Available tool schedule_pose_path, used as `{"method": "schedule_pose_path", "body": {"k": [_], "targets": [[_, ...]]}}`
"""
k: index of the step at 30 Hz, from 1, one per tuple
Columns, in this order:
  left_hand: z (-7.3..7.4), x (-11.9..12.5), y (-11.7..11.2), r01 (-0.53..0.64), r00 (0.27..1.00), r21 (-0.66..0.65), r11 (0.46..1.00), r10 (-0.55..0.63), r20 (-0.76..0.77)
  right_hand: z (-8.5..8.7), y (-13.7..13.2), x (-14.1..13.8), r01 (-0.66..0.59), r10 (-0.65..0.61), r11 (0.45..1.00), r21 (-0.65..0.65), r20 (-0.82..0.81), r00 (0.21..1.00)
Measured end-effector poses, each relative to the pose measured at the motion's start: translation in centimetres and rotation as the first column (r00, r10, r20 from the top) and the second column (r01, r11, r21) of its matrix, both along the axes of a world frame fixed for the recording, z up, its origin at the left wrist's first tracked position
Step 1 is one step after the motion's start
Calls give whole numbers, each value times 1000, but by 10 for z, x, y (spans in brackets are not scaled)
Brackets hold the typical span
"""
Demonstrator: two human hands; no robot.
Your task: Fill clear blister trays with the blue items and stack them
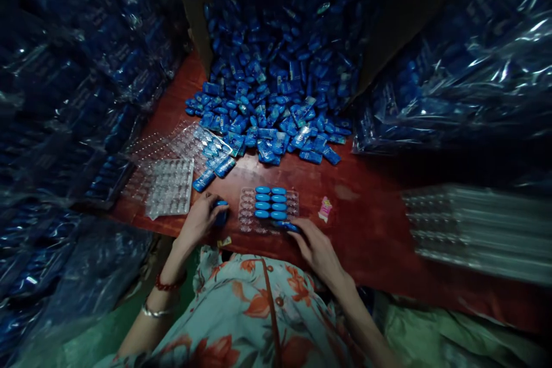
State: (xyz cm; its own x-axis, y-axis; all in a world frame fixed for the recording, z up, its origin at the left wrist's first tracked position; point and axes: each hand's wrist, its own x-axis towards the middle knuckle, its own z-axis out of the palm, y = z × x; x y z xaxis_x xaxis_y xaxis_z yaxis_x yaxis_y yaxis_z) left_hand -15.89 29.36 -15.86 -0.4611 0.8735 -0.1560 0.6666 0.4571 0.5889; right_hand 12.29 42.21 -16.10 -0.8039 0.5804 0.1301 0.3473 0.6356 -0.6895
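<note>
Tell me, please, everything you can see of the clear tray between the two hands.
The clear tray is thin plastic moulded into columns of oval pockets, lying flat on the red table. Its two middle columns hold eight blue capsules; the outer pockets are empty. The right hand's fingertips rest at its near right corner; the left hand, gripping a loose capsule, is beside it.
</note>
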Motion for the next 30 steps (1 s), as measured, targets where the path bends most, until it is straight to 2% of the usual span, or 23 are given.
{"method": "schedule_pose_path", "body": {"k": [2,4,6,8,11,14,16,21,25,27,30], "targets": [[16,7,-6,-12,999,43,999,10,41,4,-1,-12,-84,71,989,124,109,991],[32,20,-9,30,995,128,991,-42,93,10,-2,-20,-163,103,960,229,252,962],[40,37,-9,83,985,195,977,-109,130,16,-5,-26,-224,103,930,292,377,921],[37,55,-6,108,980,235,966,-144,140,21,-8,-31,-262,94,911,319,459,884],[19,74,0,116,982,240,964,-147,116,27,-11,-37,-273,68,903,333,516,854],[4,81,3,164,979,178,970,-182,88,31,-12,-41,-290,66,899,328,553,830],[2,83,3,245,967,105,964,-250,42,32,-13,-43,-307,74,895,323,572,817],[13,87,9,474,869,-82,876,-481,-118,30,-19,-47,-306,65,871,384,527,847],[11,90,17,552,768,-175,815,-579,-272,16,-21,-48,-256,51,851,459,412,910],[5,87,17,590,726,-103,801,-581,-368,8,-21,-43,-195,39,839,508,301,953],[-4,74,17,614,724,172,771,-463,-511,0,-13,-32,-61,27,856,513,73,997]]}}
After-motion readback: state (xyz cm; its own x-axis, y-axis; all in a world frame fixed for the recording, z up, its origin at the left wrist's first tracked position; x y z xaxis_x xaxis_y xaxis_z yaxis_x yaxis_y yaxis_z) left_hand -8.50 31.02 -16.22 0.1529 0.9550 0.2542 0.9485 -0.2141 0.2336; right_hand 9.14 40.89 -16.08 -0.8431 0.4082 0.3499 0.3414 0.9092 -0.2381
